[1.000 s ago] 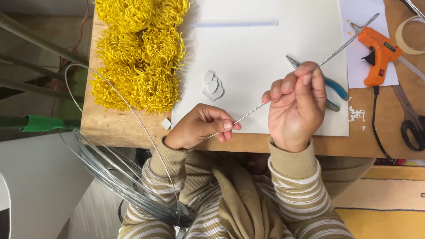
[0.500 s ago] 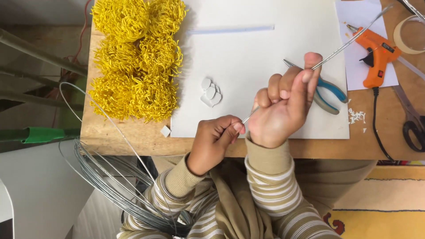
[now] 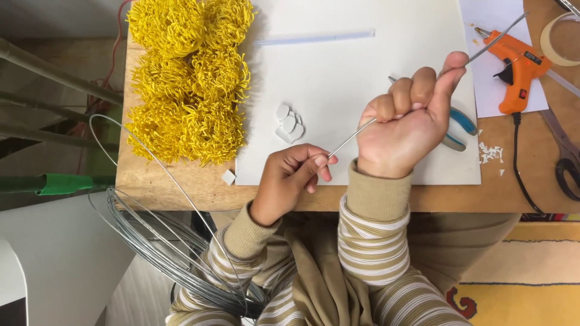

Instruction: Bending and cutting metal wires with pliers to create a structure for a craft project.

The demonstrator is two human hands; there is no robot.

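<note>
Your right hand (image 3: 411,124) is clenched in a fist around a thin straight wire (image 3: 353,137), thumb pointing up along it. Your left hand (image 3: 293,175) pinches the lower end of the same wire between thumb and fingertips, just beside the right wrist. The wire runs up and to the right out of the fist, over the white sheet (image 3: 338,78) toward the orange glue gun (image 3: 516,66).

Blue-handled pliers (image 3: 456,130) lie partly hidden behind your right fist. Small white petal-shaped pieces (image 3: 289,124) sit on the sheet just above your left hand. A pile of yellow pompom flowers (image 3: 187,78) covers the left part of the wooden table (image 3: 175,181). A coil of grey wire (image 3: 175,253) hangs below the table edge by your left sleeve. Scissors (image 3: 565,157) lie at the right edge.
</note>
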